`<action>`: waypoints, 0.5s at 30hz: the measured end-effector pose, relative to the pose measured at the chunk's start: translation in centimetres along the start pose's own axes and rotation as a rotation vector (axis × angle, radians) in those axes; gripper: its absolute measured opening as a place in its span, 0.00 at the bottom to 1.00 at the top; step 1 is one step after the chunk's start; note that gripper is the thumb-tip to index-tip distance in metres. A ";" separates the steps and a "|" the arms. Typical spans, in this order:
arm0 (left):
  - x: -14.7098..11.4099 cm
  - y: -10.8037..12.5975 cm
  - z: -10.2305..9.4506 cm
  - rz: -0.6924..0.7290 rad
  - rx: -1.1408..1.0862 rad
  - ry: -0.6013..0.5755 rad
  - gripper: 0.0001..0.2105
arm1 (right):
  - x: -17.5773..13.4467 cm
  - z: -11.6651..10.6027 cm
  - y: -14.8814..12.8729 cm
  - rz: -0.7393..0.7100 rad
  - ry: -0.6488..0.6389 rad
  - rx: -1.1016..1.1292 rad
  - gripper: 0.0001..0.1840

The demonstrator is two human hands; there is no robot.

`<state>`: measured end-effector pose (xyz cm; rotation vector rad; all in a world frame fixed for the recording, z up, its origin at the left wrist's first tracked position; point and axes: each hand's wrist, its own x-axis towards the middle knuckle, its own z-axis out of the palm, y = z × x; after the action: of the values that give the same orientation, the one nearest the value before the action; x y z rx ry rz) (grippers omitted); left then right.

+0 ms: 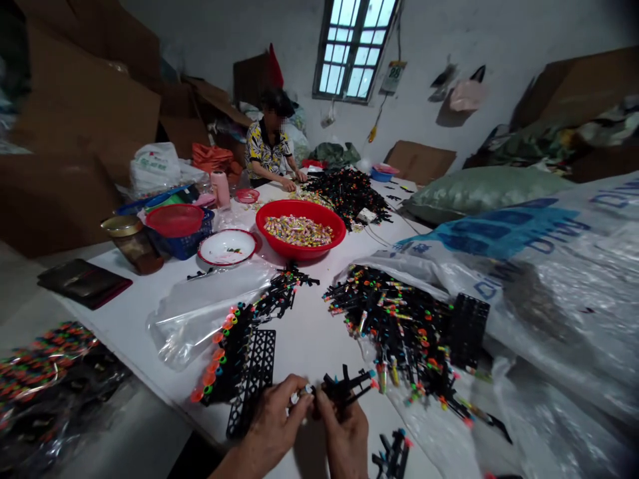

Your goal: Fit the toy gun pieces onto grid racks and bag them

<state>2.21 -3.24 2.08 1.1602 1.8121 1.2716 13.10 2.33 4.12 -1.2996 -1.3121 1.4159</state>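
My left hand (274,419) pinches a small white piece (299,394) between thumb and fingers, close to the table's front edge. Beside it, my right hand (345,429) is closed around black toy guns (347,384) with pink and blue tips; how many is hard to make out. The fingertips of both hands nearly meet. Left of my hands lies a black perforated plastic rack (257,372), next to a row of black toy pieces with orange and green ends (227,356). More black toy guns (394,452) lie by my right wrist.
A heap of toy guns (399,319) spills from a large white sack (559,279) on the right. Farther back stand a red basin (299,251) of small colourful pieces, a white plate (227,247), a jar (132,245) and baskets. Across the table (319,313), a person (269,143) handles pieces.
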 end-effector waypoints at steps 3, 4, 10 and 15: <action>0.3 -0.4 0.6 -0.077 -0.117 -0.099 0.14 | 0.2 -0.5 0.6 -0.003 0.007 0.003 0.25; 0.3 -0.4 0.8 -0.118 -0.183 -0.130 0.15 | 0.3 -0.7 0.7 -0.004 0.010 -0.010 0.25; -0.2 0.0 0.8 -0.168 -0.280 -0.126 0.17 | 0.1 -1.2 1.3 0.031 -0.110 -0.009 0.22; -0.3 -1.8 1.2 -0.262 -0.280 -0.197 0.20 | 0.8 -0.1 2.0 0.027 -0.198 0.043 0.17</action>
<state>2.84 -3.27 0.00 0.8326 1.5277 1.1682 13.24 2.81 1.99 -1.1764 -1.3889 1.6168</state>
